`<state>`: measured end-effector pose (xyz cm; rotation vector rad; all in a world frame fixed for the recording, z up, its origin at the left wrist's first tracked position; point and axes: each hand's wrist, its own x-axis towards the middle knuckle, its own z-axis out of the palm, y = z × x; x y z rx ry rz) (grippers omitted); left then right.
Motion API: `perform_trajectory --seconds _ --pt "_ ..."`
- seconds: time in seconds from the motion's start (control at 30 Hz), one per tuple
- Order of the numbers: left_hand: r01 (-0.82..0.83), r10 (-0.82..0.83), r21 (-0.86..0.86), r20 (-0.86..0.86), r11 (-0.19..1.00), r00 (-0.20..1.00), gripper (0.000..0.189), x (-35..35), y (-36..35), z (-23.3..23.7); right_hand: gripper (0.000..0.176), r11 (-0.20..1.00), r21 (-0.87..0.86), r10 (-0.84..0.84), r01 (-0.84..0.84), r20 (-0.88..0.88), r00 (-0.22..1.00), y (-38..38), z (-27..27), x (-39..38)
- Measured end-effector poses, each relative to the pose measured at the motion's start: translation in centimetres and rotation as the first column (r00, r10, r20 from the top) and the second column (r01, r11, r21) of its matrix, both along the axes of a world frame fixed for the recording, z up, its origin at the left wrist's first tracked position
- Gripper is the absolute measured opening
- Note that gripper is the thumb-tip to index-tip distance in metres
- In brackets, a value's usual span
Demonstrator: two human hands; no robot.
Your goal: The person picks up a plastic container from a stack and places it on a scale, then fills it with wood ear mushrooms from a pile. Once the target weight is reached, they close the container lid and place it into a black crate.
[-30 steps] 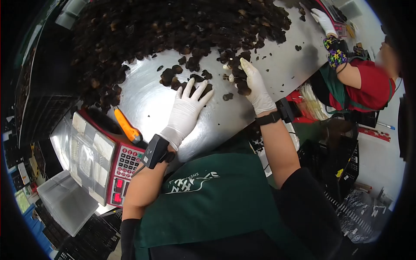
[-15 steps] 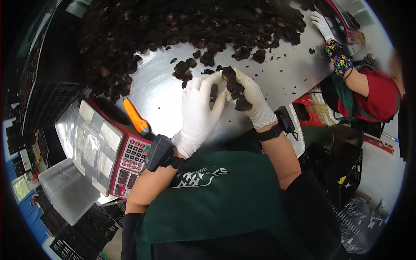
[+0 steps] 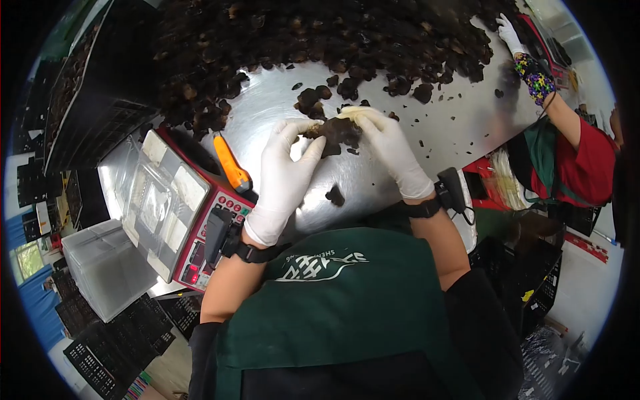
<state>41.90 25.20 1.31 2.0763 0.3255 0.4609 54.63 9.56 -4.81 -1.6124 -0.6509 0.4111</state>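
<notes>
A dark brown, ragged fungus-like clump [image 3: 340, 133] is held between my two white-gloved hands above the metal table [image 3: 260, 110]. My left hand [image 3: 288, 163] pinches its left end between thumb and fingers. On the other side, my right hand [image 3: 387, 143] grips the clump's upper right edge, its thumb partly hidden. Below the clump a small dark piece [image 3: 335, 195] lies on the metal. Just beyond my hands are a few loose dark pieces [image 3: 311, 101], and behind them spreads a large heap of the same dark pieces [image 3: 320, 40].
An orange cutter [image 3: 231, 162] lies beside a red scale [image 3: 217, 200] on the left. Black crates [image 3: 100, 127] rise at the far left, above a clear plastic box [image 3: 107, 267]. At right a co-worker's gloved hand [image 3: 510, 33] is near another red scale [image 3: 543, 47].
The clump has turned to lie more level between my hands. A small dark piece now lies on the table below it. The view has shifted slightly.
</notes>
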Motion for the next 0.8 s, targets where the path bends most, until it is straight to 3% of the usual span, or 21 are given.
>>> perform_trajectory --seconds 0.07,0.13,0.2,0.23,0.37,0.5,0.6,0.67,0.77,0.8 --pt "-0.035 0.01 -0.33 -0.077 0.943 0.997 0.02 -0.8 0.0 -0.5 0.023 1.0 0.025 -0.006 0.006 -0.008 1.0 -0.4 2.4 0.3" --pt "-0.103 -0.011 -0.583 -0.188 0.806 0.982 0.022 -1.6 -0.4 1.0 0.02 0.999 0.025 0.03 -0.03 0.006 1.0 -0.5 5.3 0.3" --pt "-0.081 -0.004 -0.506 -0.166 0.859 0.986 0.024 -2.1 -0.6 0.6 0.018 0.994 -0.001 0.108 -0.108 0.035 0.994 -0.4 7.6 0.0" --pt "-0.07 -0.002 -0.48 -0.149 0.874 0.989 0.024 -2.3 -0.7 0.4 0.02 0.983 -0.116 0.156 -0.142 0.123 0.98 -0.2 8.6 -0.4" --pt "-0.022 -0.034 -0.29 -0.186 0.957 0.982 0.024 -3.2 -0.9 1.1 0.025 0.921 -0.298 0.352 -0.25 0.368 0.86 0.5 9.4 -1.6" --pt "-0.021 -0.056 -0.315 -0.234 0.949 0.971 0.03 -4.1 -0.5 1.6 0.02 0.842 -0.364 0.485 -0.399 0.183 0.856 0.6 8.6 -2.1" --pt "-0.01 -0.072 -0.347 -0.222 0.938 0.972 0.033 -4.6 -0.6 1.7 0.019 0.838 -0.342 0.487 -0.426 0.114 0.866 0.4 8.1 -3.0" --pt "0.001 -0.089 -0.38 -0.214 0.925 0.973 0.032 -4.8 -0.6 1.1 0.018 0.839 -0.341 0.438 -0.424 -0.04 0.898 0.3 7.9 -3.3" --pt "-0.066 -0.051 -0.71 -0.143 0.701 0.988 0.03 -4.7 -1.8 1.6 0.017 0.855 -0.313 0.352 -0.415 -0.238 0.905 0.1 7.7 -3.8" --pt "-0.049 -0.073 -0.717 -0.139 0.695 0.988 0.03 -4.9 -1.8 1.4 0.017 0.862 -0.299 0.323 -0.409 -0.298 0.898 0.0 7.6 -4.0"
